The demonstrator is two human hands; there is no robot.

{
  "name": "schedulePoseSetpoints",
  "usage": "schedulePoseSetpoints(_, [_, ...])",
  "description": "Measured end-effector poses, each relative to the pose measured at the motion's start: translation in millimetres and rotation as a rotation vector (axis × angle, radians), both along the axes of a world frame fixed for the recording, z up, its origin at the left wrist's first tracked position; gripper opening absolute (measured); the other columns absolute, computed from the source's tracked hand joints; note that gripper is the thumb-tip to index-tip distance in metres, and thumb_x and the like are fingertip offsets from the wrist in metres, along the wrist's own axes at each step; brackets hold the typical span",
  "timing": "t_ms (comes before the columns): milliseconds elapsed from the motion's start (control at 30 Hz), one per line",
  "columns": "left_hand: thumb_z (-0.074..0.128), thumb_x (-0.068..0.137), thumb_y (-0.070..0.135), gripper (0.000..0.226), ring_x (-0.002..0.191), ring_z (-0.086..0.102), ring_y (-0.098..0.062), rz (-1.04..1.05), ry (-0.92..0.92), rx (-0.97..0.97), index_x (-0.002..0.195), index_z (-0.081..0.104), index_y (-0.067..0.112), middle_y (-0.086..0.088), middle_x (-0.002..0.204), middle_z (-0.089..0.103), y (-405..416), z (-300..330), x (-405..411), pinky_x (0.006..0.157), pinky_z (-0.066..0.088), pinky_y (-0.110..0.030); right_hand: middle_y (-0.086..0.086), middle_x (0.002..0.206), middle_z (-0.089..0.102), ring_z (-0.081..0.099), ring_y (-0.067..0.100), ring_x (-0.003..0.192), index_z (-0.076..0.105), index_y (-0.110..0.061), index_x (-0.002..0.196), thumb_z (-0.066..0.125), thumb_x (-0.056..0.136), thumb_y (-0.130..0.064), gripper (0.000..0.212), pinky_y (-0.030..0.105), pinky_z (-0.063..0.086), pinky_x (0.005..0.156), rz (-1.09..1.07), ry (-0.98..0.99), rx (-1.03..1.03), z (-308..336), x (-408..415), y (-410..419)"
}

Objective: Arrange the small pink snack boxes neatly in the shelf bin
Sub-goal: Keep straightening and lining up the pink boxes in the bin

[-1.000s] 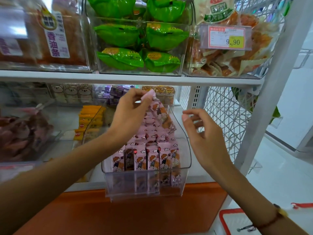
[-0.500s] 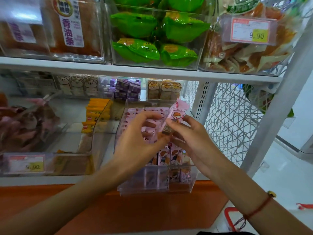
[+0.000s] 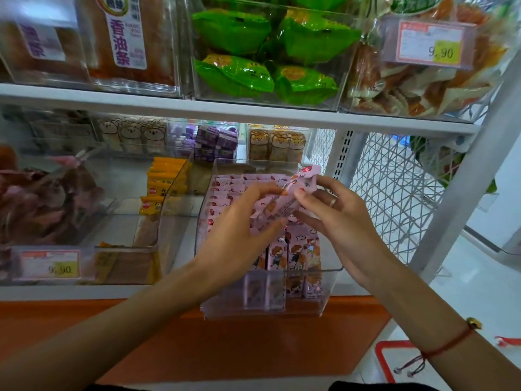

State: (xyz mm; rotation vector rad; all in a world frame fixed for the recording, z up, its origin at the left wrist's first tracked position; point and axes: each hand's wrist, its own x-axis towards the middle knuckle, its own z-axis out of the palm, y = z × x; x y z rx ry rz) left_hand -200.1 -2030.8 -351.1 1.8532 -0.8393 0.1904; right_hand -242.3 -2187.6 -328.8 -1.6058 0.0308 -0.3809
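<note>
Now that my right hand (image 3: 338, 221) has come in to meet my left hand (image 3: 239, 230), both pinch one pink box (image 3: 284, 204) over the bin (image 3: 265, 311). A second ago only my left held it. Next I think it goes down into a row.

- Small pink snack boxes (image 3: 293, 249), printed with cartoon children, are seen standing upright in rows inside a clear plastic shelf bin (image 3: 324, 289), which juts past the shelf's front edge.
- A handful of the same pink boxes (image 3: 284, 204) is held tilted above the bin, one end raised toward the back right, gripped between the left hand (image 3: 239, 230) and the right hand (image 3: 338, 218).
</note>
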Motion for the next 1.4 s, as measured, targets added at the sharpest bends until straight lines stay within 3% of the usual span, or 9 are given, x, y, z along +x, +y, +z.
schedulePoseSetpoints(100, [0.063, 0.089, 0.021, 0.03, 0.101, 0.06, 0.008, -0.041, 0.076, -0.046, 0.114, 0.056, 0.036, 0.021, 0.111, 0.064, 0, 5, 2, 0.08, 0.05, -0.011, 0.0, 0.092, 0.075, 0.071, 0.014, 0.087, 0.064, -0.021, 0.108, 0.072, 0.074, -0.027, 0.035, 0.021, 0.056, 0.071, 0.013, 0.0, 0.072, 2, 0, -4])
schedulePoseSetpoints(200, [0.068, 0.081, 0.025, 0.021, 0.078, 0.071, -0.005, -0.157, 0.45, -0.18, 0.101, 0.064, 0.028, 0.006, 0.088, 0.075, 5, 13, 2, 0.061, 0.053, -0.013, 0.0, 0.082, 0.075, 0.071, 0.01, 0.074, 0.068, -0.02, 0.103, 0.071, 0.079, -0.026, 0.025, 0.016, 0.053, 0.06, 0.019, 0.088, 0.075, 2, 0, -5])
schedulePoseSetpoints(433, [0.069, 0.075, 0.037, 0.038, 0.083, 0.073, -0.015, -0.285, 0.754, -0.189, 0.11, 0.066, 0.022, -0.004, 0.094, 0.075, 10, 14, 3, 0.062, 0.055, -0.019, -0.001, 0.071, 0.071, 0.065, 0.006, 0.061, 0.072, -0.015, 0.091, 0.068, 0.083, -0.035, 0.022, 0.014, 0.049, 0.053, 0.046, 0.192, 0.069, 1, -1, -5])
schedulePoseSetpoints(567, [0.059, 0.088, 0.036, 0.029, 0.084, 0.073, -0.014, -0.274, 0.734, -0.135, 0.114, 0.062, 0.026, -0.001, 0.093, 0.075, 8, 14, 3, 0.063, 0.055, -0.018, 0.002, 0.082, 0.071, 0.066, 0.007, 0.062, 0.064, -0.011, 0.112, 0.072, 0.079, -0.034, 0.041, 0.017, 0.049, 0.052, 0.004, 0.182, 0.108, 3, 0, -4])
schedulePoseSetpoints(700, [0.061, 0.074, 0.055, 0.043, 0.087, 0.069, 0.001, -0.263, 0.476, 0.015, 0.113, 0.062, 0.036, 0.014, 0.098, 0.073, 6, 14, -2, 0.07, 0.056, -0.015, 0.005, 0.087, 0.072, 0.069, 0.011, 0.07, 0.065, -0.011, 0.104, 0.076, 0.072, -0.036, 0.042, 0.023, 0.054, 0.06, -0.076, 0.123, 0.017, 2, 0, -4])
schedulePoseSetpoints(833, [0.059, 0.087, 0.032, 0.019, 0.085, 0.068, -0.002, -0.336, 0.412, 0.028, 0.103, 0.061, 0.041, 0.014, 0.095, 0.071, 4, 11, -3, 0.07, 0.056, -0.017, 0.004, 0.086, 0.069, 0.071, 0.012, 0.072, 0.059, -0.012, 0.096, 0.081, 0.066, -0.041, 0.048, 0.031, 0.059, 0.066, -0.184, 0.072, -0.12, 0, -1, -2])
schedulePoseSetpoints(1033, [0.061, 0.09, 0.021, 0.027, 0.079, 0.065, 0.0, -0.309, 0.286, 0.034, 0.104, 0.057, 0.043, 0.018, 0.093, 0.068, 3, 8, -2, 0.066, 0.052, -0.013, -0.002, 0.092, 0.064, 0.067, 0.004, 0.075, 0.057, -0.017, 0.098, 0.076, 0.074, -0.04, 0.038, 0.024, 0.057, 0.059, -0.215, -0.007, -0.275, 1, -4, -1])
schedulePoseSetpoints(1233, [0.079, 0.074, 0.03, 0.047, 0.095, 0.055, -0.003, 0.16, -0.344, 0.074, 0.114, 0.056, 0.037, 0.013, 0.107, 0.059, 11, 12, 3, 0.08, 0.048, -0.021, -0.006, 0.096, 0.068, 0.07, 0.007, 0.079, 0.059, -0.023, 0.105, 0.068, 0.078, -0.043, 0.035, 0.021, 0.056, 0.061, -0.092, -0.113, -0.262, 6, -9, 5])
schedulePoseSetpoints(1400, [0.043, 0.084, 0.06, 0.059, 0.099, 0.056, 0.005, -0.041, 0.054, 0.075, 0.137, 0.041, 0.033, 0.016, 0.119, 0.051, 1, 14, 0, 0.077, 0.048, -0.015, 0.0, 0.1, 0.072, 0.068, 0.017, 0.096, 0.063, -0.017, 0.11, 0.07, 0.07, -0.039, 0.046, 0.03, 0.056, 0.08, 0.014, -0.116, -0.133, 12, -10, -13])
